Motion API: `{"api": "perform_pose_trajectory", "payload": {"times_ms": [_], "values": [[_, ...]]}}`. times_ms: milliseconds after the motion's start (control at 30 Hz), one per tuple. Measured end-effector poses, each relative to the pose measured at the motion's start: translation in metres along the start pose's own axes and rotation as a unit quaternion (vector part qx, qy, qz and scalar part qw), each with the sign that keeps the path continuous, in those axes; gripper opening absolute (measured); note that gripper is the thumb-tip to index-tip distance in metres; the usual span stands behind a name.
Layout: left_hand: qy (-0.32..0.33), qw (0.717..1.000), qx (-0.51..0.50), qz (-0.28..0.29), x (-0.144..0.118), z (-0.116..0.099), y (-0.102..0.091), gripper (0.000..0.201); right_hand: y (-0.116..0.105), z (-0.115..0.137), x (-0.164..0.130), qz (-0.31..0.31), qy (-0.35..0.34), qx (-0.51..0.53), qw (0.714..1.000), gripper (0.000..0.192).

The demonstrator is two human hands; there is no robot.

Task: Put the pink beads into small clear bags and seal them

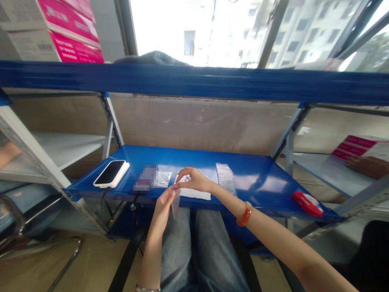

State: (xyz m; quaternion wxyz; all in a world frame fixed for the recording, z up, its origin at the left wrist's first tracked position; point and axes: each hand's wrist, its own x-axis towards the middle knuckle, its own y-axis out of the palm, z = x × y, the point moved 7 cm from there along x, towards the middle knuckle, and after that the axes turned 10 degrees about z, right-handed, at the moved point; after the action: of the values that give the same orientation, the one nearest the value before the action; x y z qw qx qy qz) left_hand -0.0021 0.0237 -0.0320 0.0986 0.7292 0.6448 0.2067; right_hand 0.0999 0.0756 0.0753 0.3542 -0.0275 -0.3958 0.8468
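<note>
My left hand (pixel 165 199) is closed, pinching a small clear plastic bag (pixel 175 205) just over the front edge of the blue table. The bag hangs down from the fingertips. My right hand (pixel 196 179) reaches in from the right, its thumb and forefinger pinched at the bag's top edge, against the left fingertips. Anything inside the bag is too small to make out. Below the right hand lies a white sheet (pixel 197 194). Left of the hands rest flat clear plastic bags (pixel 163 178). A fanned row of thin packets (pixel 225 174) lies right of the sheet.
A white-cased phone (pixel 111 173) lies on the blue table (pixel 252 166) at left, beside a pixelated item (pixel 146 178). A red object (pixel 307 203) sits at the right end. A blue beam (pixel 194 81) crosses above. Other people's hands (pixel 369 165) show at both sides.
</note>
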Motion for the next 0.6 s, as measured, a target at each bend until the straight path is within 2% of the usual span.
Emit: {"api": "perform_pose_trajectory", "payload": {"times_ms": [167,300,367,467,600], "values": [[-0.021,0.997,-0.068,-0.027,0.003,0.004,-0.007,0.044,0.004,-0.022,-0.007,-0.025,0.064,0.074,0.995,0.021],[-0.058,0.986,-0.156,-0.012,0.003,0.005,-0.001,0.045,0.02,-0.033,-0.016,-0.009,0.035,0.156,0.987,0.03],[-0.069,0.981,-0.179,-0.009,0.002,0.005,0.004,0.046,0.024,-0.038,-0.022,-0.047,0.038,0.179,0.982,0.03],[-0.063,0.982,-0.178,-0.012,0.002,0.003,0.011,0.045,0.032,-0.046,-0.032,-0.108,0.077,0.22,0.966,0.031],[-0.03,0.994,-0.104,0.02,0.001,-0.005,0.02,0.039,0.044,-0.054,-0.044,-0.167,0.108,0.308,0.93,0.035]]}}
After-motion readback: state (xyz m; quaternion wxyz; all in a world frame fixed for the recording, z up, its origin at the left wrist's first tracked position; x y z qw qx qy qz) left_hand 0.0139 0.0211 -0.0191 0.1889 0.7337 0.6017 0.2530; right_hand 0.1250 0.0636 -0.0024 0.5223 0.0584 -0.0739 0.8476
